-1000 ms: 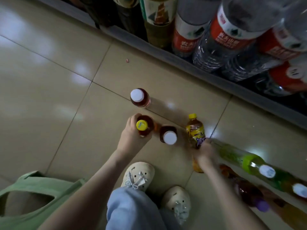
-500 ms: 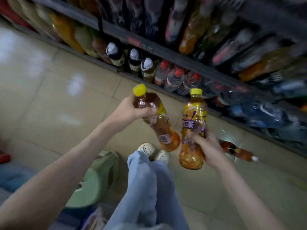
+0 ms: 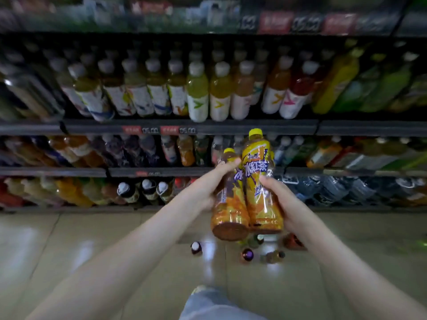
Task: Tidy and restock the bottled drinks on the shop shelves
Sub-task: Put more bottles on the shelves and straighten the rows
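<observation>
Bottle pair (image 3: 256, 172) near upright, caps toward shelves (image 3: 231, 127), left hand (image 3: 208, 188), right hand (image 3: 284, 199) gripping

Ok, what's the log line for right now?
left hand: grips left iced tea bottle | right hand: grips right iced tea bottle | bottles: side by side, before shelves | floor: loose bottles

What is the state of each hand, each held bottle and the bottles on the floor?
Left hand: grips the left tea bottle.
Right hand: grips the right tea bottle.
Both: capped, in the air, touching side by side.
White-capped bottle: upright on floor.
Purple-capped bottle: upright on floor.
Shelves: stocked.
</observation>
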{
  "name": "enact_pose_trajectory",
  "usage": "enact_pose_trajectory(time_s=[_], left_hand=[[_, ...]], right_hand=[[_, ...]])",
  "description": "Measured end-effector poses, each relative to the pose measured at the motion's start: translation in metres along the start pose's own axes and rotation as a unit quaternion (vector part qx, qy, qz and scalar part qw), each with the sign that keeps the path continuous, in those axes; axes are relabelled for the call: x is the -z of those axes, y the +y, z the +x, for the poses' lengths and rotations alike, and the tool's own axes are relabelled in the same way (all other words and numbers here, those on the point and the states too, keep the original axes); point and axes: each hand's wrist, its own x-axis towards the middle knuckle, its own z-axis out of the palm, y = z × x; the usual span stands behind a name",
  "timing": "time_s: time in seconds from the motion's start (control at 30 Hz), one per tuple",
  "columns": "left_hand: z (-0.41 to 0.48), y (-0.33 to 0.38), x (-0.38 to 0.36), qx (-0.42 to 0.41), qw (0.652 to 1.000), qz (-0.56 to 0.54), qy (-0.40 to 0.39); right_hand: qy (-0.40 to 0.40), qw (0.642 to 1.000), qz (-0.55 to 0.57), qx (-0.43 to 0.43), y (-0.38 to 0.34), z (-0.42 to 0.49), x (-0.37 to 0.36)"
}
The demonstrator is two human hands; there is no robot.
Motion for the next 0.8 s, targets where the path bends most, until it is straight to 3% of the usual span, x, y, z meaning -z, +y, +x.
enact_pose_trajectory(time_s=[0.1, 0.43, 0.63, 0.8], left_hand=[[-0.002, -0.007, -0.059, 0.052, 0.995, 0.051, -0.068], [0.018, -0.018, -0.275, -0.016, 0.982, 0.17, -0.081], [0.032, 0.013, -0.34, -0.112, 0.974, 0.18, -0.075], [0.063, 0.045, -0.378, -0.23, 0.952, 0.199, -0.023]], right_hand=[[0.013, 0.999, 0.01, 0.029, -0.021, -0.024, 0.047], [0.032, 0.992, 0.027, 0.117, -0.104, -0.121, 0.239], [0.044, 0.981, -0.02, 0.189, -0.171, -0.14, 0.313], [0.075, 0.961, -0.043, 0.262, -0.226, -0.132, 0.361]])
